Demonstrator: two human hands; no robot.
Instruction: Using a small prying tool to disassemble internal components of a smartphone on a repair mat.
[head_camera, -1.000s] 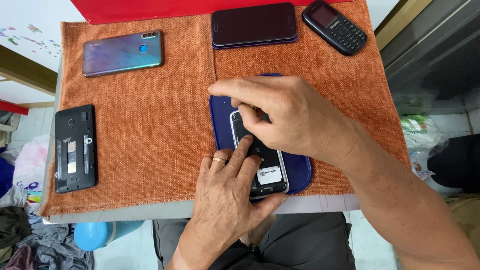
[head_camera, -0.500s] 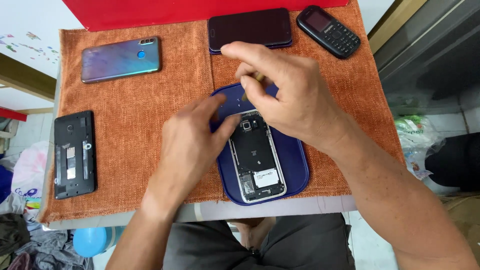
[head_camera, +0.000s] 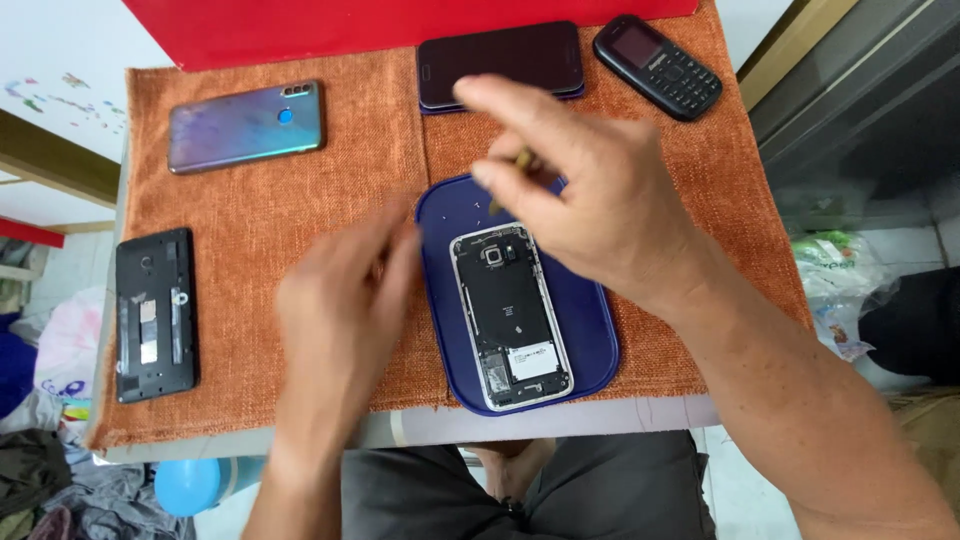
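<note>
Orange woven cloth (head_camera: 300, 200) covers the counter in front of us, and on it, near the front edge, lies a dark blue tray (head_camera: 590, 340). Inside the tray rests an opened phone (head_camera: 510, 315), back cover off, its dark inner plate and camera ring showing, with a white label near its lower end.

Our right hand (head_camera: 590, 195) hovers above the top of the tray, fingers pinched together on a small brownish tool (head_camera: 520, 160); we can only see a short bit of it between thumb and forefinger, and its tip is hidden. Our left hand (head_camera: 345, 300) hangs just left of the tray, blurred, fingers loosely together and slightly curled, holding nothing that we can make out; whether it touches the tray rim we cannot tell.

At the far edge of the cloth lie a dark smartphone (head_camera: 500, 62), face up, and beside it a small black keypad phone (head_camera: 657, 66). Far left lies a bluish phone (head_camera: 245, 125), back up. Near the left edge lies a black phone frame (head_camera: 155, 315). A red board (head_camera: 350, 25) lies beyond the cloth.
</note>
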